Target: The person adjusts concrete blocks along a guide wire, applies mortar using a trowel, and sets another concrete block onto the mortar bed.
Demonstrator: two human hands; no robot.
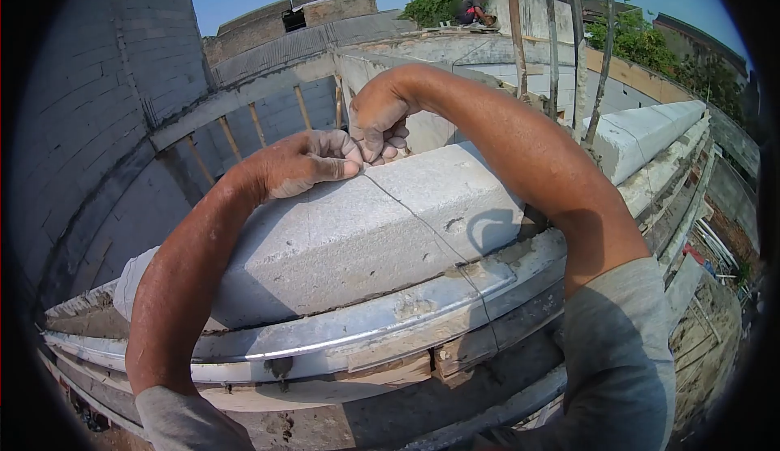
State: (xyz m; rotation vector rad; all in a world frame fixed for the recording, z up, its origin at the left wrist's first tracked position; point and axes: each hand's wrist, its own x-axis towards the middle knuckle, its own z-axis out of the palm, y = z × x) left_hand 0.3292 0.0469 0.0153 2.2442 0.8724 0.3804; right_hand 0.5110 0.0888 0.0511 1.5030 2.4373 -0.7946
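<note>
A thin dark wire (399,201) runs from my fingertips across the top of a long white lightweight concrete block (325,244) and hangs down its near side. My left hand (313,161) is closed, thumb and fingers pinched at the wire's far end on the block's far edge. Beside it, almost touching, my right hand (382,130) bends down with curled fingers at the same spot. Grey dust coats both hands. The wire's end is hidden between the fingers. A shiny metal straightedge (325,337) lies along the block's near foot.
Several upright rebars (552,45) stand behind my right forearm, beside another white block (646,138). Timber boards (325,392) run below the near edge. A tall grey block wall (89,110) rises at left. Another person (475,10) crouches far off on a wall.
</note>
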